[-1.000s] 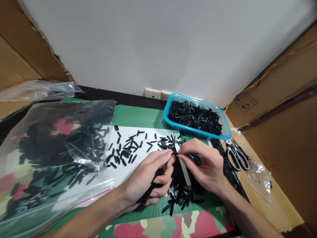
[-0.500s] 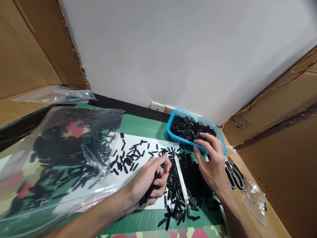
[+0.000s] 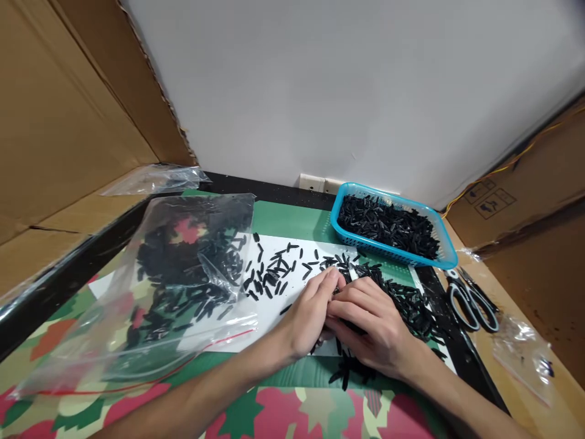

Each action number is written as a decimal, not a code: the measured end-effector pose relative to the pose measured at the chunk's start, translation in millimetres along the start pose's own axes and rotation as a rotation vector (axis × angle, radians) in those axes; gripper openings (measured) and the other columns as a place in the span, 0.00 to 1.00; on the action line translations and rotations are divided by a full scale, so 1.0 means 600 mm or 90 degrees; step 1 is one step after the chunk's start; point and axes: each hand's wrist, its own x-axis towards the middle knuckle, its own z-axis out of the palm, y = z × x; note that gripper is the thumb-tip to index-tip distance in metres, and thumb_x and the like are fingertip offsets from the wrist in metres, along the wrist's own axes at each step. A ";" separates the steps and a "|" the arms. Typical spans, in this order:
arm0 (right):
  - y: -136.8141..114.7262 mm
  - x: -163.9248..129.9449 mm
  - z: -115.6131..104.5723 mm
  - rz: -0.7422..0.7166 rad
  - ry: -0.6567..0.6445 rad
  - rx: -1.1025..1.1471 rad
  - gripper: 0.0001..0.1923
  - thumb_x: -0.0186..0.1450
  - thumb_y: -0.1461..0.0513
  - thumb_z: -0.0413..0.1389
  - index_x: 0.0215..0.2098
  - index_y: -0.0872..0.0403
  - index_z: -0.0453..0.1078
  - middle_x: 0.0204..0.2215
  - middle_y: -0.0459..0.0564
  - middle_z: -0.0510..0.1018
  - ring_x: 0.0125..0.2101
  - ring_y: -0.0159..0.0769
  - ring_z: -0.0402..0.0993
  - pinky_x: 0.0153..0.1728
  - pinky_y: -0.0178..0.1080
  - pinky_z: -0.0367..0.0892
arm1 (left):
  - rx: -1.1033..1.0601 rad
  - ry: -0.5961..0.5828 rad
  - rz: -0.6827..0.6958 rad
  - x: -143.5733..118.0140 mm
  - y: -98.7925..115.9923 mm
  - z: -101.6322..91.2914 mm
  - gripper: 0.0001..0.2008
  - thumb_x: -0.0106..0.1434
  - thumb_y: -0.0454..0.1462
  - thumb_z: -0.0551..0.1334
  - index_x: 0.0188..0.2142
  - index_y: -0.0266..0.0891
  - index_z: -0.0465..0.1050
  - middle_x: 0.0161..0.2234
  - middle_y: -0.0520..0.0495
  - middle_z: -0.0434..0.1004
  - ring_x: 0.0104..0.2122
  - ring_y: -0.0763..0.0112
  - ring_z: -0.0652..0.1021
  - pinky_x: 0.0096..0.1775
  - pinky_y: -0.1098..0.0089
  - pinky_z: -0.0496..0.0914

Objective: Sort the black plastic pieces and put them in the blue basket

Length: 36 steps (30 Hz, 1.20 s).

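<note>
My left hand (image 3: 308, 317) is closed, its thumb uppermost, over the heap of small black elongated pieces (image 3: 404, 299). The bunch of black pieces in its palm is mostly hidden by the fingers. Against it presses my right hand (image 3: 372, 323), fingers curled inward and meeting the left fingertips; what they pinch is hidden. Beneath both hands lies a white sheet (image 3: 283, 242), where more black pieces (image 3: 272, 274) are scattered to the left. A white strip is partly covered by the hands.
A blue basket (image 3: 388, 247) full of black pieces stands by the wall. A clear zip bag (image 3: 196, 305) with black pieces lies left. Scissors (image 3: 470, 305) and a small clear bag (image 3: 523, 353) rest at right. Cardboard (image 3: 59, 110) rises on the left.
My right hand has come down and left from beside the basket to meet my left hand. The view has shifted, so the scene sits further right.
</note>
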 end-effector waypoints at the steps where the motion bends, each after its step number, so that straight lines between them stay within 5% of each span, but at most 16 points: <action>1: 0.000 0.000 -0.001 -0.006 -0.001 0.000 0.09 0.71 0.69 0.59 0.49 0.55 0.74 0.35 0.53 0.83 0.35 0.41 0.73 0.37 0.44 0.67 | 0.011 -0.003 -0.028 0.001 0.002 0.002 0.20 0.72 0.57 0.56 0.38 0.45 0.66 0.20 0.59 0.59 0.15 0.76 0.59 0.16 0.75 0.52; 5: 0.002 0.003 -0.012 0.030 0.046 0.038 0.08 0.71 0.70 0.58 0.46 0.56 0.74 0.34 0.53 0.81 0.35 0.40 0.75 0.37 0.43 0.68 | 0.011 -0.015 -0.104 0.004 0.013 0.005 0.20 0.72 0.58 0.55 0.38 0.46 0.62 0.18 0.62 0.53 0.13 0.78 0.55 0.15 0.79 0.51; 14: 0.020 0.007 -0.042 0.303 0.177 0.305 0.03 0.72 0.63 0.62 0.39 0.52 0.78 0.33 0.48 0.82 0.33 0.35 0.77 0.36 0.38 0.73 | -0.027 -0.117 -0.115 0.007 0.026 -0.008 0.18 0.74 0.54 0.55 0.37 0.44 0.61 0.18 0.63 0.52 0.12 0.81 0.55 0.12 0.83 0.51; 18: 0.027 0.007 -0.040 0.345 0.197 0.370 0.03 0.71 0.62 0.64 0.39 0.52 0.80 0.33 0.48 0.83 0.32 0.33 0.78 0.34 0.35 0.75 | -0.041 -0.162 -0.099 0.005 0.030 -0.006 0.18 0.74 0.53 0.57 0.36 0.44 0.60 0.18 0.64 0.52 0.12 0.81 0.56 0.13 0.83 0.53; 36: 0.032 0.010 -0.042 0.428 0.172 0.448 0.10 0.67 0.55 0.69 0.40 0.53 0.82 0.31 0.48 0.84 0.26 0.32 0.78 0.27 0.34 0.76 | -0.035 -0.114 -0.027 0.004 0.031 -0.007 0.13 0.74 0.49 0.59 0.39 0.46 0.59 0.19 0.64 0.55 0.12 0.80 0.57 0.13 0.82 0.51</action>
